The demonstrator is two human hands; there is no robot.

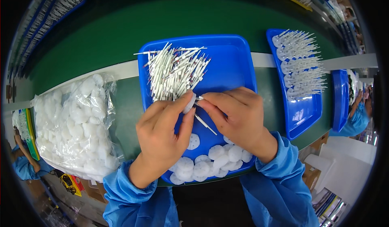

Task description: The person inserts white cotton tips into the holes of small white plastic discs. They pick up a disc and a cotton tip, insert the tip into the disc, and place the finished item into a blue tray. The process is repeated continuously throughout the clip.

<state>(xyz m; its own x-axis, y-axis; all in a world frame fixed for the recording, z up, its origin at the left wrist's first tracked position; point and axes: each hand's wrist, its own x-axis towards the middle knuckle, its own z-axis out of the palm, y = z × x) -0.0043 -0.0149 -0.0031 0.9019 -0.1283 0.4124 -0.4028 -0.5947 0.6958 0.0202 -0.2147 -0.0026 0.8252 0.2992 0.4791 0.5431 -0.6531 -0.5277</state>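
Pinching a translucent white disc (189, 105) between thumb and fingers, my left hand (164, 123) sits at the centre of the frame, tilting it almost edge-on. My right hand (239, 115) meets it just to the right, thumb and forefinger closed on a small pale piece (199, 98) that my fingertips mostly cover. A white stick (206, 124) slants down to the right beneath my fingertips; I cannot tell which hand bears it, or whether it joins the small piece. Below and around my hands is a blue tray (233, 65), with a heap of white sticks (174, 75), some with dark tips, in its upper left part. Near its lower edge lies a cluster of loose discs (219, 161), with a single disc (193, 142) just above them. At the left of the frame, a clear plastic bag (77, 125) bulges with similar white pieces. On the right, a second blue tray (304, 117) holds rows of discs with sticks (300, 65), the sticks pointing right. Beyond it stands another blue tray (339, 101). Everything rests on a green table (129, 24), and a co-worker's blue sleeve (356, 120) shows near the right rim.
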